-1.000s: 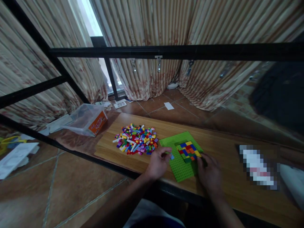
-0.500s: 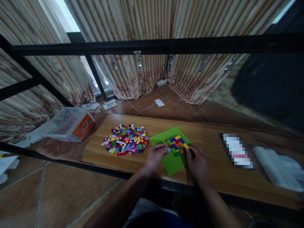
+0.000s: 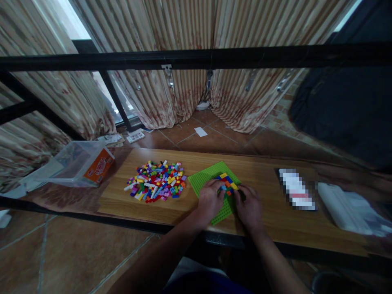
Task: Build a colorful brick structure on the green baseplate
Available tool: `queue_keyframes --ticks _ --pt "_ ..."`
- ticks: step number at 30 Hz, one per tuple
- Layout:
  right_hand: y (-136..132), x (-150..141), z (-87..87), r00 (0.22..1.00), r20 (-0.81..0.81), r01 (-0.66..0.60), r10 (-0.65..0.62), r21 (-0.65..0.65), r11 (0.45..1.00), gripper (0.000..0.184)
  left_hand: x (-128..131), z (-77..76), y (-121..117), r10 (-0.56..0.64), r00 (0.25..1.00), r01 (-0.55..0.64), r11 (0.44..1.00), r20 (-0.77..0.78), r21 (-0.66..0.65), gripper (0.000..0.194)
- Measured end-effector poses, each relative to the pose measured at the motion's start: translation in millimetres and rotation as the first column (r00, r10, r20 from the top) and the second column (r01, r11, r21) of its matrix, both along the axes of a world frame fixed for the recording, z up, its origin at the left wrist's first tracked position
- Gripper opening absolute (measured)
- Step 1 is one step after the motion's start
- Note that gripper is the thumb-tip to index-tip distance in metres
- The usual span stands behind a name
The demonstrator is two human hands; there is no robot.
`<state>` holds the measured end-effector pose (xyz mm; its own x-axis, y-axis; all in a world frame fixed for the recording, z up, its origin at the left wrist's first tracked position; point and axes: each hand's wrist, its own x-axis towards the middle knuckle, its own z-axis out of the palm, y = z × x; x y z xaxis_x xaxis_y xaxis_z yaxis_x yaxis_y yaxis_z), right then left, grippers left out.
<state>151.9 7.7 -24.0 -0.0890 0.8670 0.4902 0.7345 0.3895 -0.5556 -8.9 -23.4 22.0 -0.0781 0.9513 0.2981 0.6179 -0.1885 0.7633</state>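
Note:
A green studded baseplate (image 3: 200, 176) lies slantwise on the wooden table, partly covered by my hands. On it sits a block of building bricks (image 3: 228, 179) in blue, red, yellow and orange. Over the left side of this block, my left hand (image 3: 211, 201) pinches a small light blue brick (image 3: 223, 188) between thumb and fingers. My right hand (image 3: 249, 205) is closed at the right edge of the baseplate, its fingertips beside the yellow brick at the block's corner. The undersides of its fingers are hidden.
A pile of loose mixed bricks (image 3: 156, 181) spreads left of the baseplate on the table (image 3: 183, 212). Farther left stands a clear plastic bin (image 3: 73, 163) with an orange label. A blurred-out flat object (image 3: 297, 190) and a white plastic bag (image 3: 346, 208) lie at the right.
My left hand has moved right and forward over the brick block, carrying the light blue brick. My right hand stays at the baseplate's right edge. The whole view has shifted slightly.

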Motion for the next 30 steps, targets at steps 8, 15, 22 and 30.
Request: queue_keyframes --ticks 8,15,22,30 --pt "-0.5 -0.2 -0.5 1.000 -0.016 -0.004 0.004 -0.011 1.000 0.031 6.0 -3.9 4.7 0.060 0.952 -0.052 0.998 -0.299 0.033 0.016" --pt "-1.1 -1.1 2.0 1.000 -0.026 -0.001 0.000 -0.015 1.000 0.032 5.6 -11.3 6.0 0.114 0.939 -0.106 0.993 -0.325 0.044 0.016" --pt "-1.9 -1.3 1.7 1.000 -0.027 0.001 -0.001 -0.016 1.000 0.030 2.1 -7.8 -2.2 0.038 0.849 -0.020 0.999 -0.528 0.040 0.028" --pt "-0.9 -0.5 -0.5 1.000 -0.017 -0.001 0.001 -0.018 1.000 0.033 2.8 -7.5 -5.6 0.004 0.775 0.025 0.999 -0.632 0.036 0.031"
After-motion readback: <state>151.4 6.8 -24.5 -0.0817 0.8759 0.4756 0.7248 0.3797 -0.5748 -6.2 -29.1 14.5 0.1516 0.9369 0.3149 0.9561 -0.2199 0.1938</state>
